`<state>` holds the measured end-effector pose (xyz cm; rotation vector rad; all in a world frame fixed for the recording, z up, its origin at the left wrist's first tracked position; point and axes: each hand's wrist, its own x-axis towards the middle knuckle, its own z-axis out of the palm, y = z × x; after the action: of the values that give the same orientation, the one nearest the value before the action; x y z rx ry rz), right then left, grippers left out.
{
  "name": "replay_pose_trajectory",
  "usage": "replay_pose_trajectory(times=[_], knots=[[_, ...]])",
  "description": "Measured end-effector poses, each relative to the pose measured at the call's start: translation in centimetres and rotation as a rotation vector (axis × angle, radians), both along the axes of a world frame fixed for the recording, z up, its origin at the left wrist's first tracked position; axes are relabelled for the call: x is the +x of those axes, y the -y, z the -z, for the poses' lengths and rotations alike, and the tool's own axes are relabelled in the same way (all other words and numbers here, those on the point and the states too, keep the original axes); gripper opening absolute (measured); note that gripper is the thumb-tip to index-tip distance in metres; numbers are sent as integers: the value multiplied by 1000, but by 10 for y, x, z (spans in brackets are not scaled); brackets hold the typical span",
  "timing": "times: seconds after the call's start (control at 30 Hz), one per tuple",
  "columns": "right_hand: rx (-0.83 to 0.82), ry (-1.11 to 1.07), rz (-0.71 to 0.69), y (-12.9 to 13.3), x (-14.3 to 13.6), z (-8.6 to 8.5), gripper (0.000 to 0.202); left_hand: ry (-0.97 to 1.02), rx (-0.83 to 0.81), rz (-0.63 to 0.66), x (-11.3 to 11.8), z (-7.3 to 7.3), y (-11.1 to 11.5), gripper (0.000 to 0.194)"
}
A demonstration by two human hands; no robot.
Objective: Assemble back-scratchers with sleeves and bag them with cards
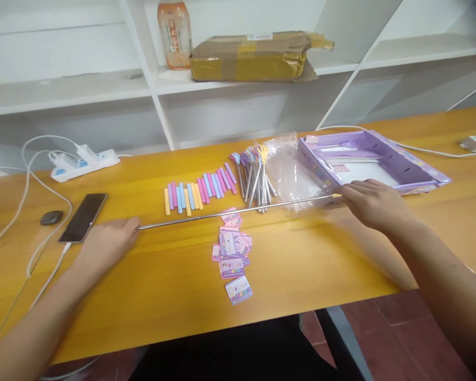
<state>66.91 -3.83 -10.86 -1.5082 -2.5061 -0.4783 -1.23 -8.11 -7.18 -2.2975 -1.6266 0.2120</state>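
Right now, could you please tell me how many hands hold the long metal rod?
2: the left hand at one end, the right hand at the other, near the purple box.

Left hand (107,241), bare, its outline slightly blurred; right hand (375,203), likewise bare. Left forearm (49,307) and right forearm (432,259), both uncovered, taper towards the hands. Black legwear (234,352), plain and matte in surface; finer detail too dark to tell.
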Motion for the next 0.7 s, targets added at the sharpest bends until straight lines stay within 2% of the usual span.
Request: replay_pose_trajectory(times=[0.1, 0.17, 0.27, 0.37, 0.47, 0.53, 0.6, 0.7], knots=[[46, 40, -111, -8, -21, -14, 25, -68, -53, -42, 13, -7, -3, 31], [74, 81, -166, -12, -46, -29, 26, -81, -71, -65, 29, -13, -7, 31], [158, 133, -228, -18, -102, -53, 28, -72, -79, -107, 65, -24, -14, 29], [224, 145, -333, -20, -172, -65, 29, -36, -82, -111, 107, -31, -22, 30], [213, 102, -411, -16, -239, -63, 25, -15, -136, -46, 142, -35, -27, 31], [206, 85, -411, -12, -270, -55, 25, -4, -157, -13, 155, -36, -29, 32], [191, 68, -419, -11, -286, -47, 27, 8, -167, 3, 159, -35, -29, 32], [152, 45, -444, -12, -288, -35, 28, 18, -180, 19, 156, -32, -28, 31]])
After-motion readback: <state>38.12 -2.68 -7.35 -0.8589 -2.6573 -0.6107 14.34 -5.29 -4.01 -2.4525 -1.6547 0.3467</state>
